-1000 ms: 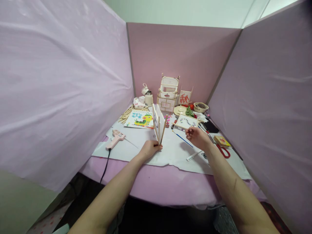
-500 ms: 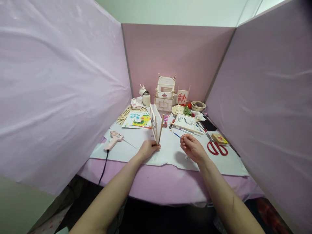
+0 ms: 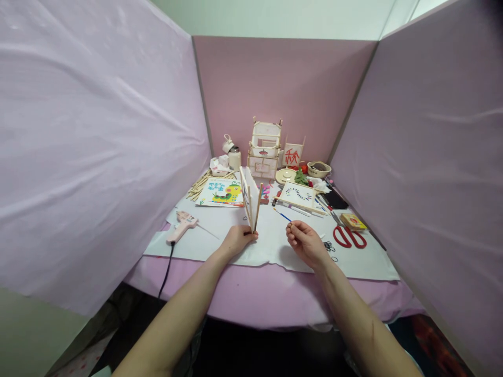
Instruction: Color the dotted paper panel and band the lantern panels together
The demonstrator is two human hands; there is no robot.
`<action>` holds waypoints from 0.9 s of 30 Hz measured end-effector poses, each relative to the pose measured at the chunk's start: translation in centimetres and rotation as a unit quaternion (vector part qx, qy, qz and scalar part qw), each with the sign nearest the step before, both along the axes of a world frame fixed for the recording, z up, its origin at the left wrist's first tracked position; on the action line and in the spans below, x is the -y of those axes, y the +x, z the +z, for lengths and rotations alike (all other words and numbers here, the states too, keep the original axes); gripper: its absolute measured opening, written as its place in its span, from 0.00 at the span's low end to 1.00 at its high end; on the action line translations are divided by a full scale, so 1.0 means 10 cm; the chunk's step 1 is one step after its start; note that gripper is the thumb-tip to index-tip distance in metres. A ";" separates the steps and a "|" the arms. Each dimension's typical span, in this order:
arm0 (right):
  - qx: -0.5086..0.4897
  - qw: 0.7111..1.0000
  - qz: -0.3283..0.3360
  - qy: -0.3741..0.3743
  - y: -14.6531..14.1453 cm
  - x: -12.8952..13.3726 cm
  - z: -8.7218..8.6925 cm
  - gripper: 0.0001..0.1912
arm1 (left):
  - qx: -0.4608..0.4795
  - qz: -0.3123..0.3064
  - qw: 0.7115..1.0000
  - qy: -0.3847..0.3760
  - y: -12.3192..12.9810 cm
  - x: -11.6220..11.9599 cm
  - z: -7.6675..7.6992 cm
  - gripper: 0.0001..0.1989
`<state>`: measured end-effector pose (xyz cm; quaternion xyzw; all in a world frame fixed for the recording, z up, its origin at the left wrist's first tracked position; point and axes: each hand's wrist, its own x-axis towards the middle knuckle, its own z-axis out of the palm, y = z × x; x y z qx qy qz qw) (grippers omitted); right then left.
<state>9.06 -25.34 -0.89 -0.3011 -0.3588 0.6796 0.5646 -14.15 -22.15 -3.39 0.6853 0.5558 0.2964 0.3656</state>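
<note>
My left hand [image 3: 239,241] grips the lower end of a stick-framed white panel piece [image 3: 251,196], which stands upright above the white cloth with its sticks fanning apart at the top. To the right, my right hand [image 3: 304,241] is closed with its thumb and fingers pinched together. What it holds, if anything, is too small to make out. A thin blue paintbrush [image 3: 283,215] lies just beyond its fingertips, partly hidden by them. Black rubber bands [image 3: 329,247] lie on the cloth right of my right hand.
A pink glue gun [image 3: 184,226] with a cord lies left. Red-handled scissors [image 3: 349,236] and a yellow box [image 3: 352,222] are right. Behind are a picture sheet [image 3: 220,192], a framed panel [image 3: 297,194], a stick lantern [image 3: 264,152] and a bowl [image 3: 318,169].
My right hand has moved slightly left, and the black bands beside it have come into view. My left hand keeps its grip on the panel piece. The whole view has shifted a little.
</note>
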 end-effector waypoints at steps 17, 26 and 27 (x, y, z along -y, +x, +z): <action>0.050 0.996 -0.034 0.061 -0.04 0.12 -0.05 0.07 | 0.005 0.003 1.000 0.013 -0.01 -0.03 -0.05 0.17; 0.061 0.996 -0.021 0.057 -0.08 0.22 -0.11 0.10 | 0.005 0.001 1.000 0.010 -0.01 -0.02 -0.04 0.18; 0.063 0.996 -0.017 0.060 -0.09 0.23 -0.10 0.10 | 0.004 0.001 1.000 0.009 -0.01 -0.01 -0.04 0.18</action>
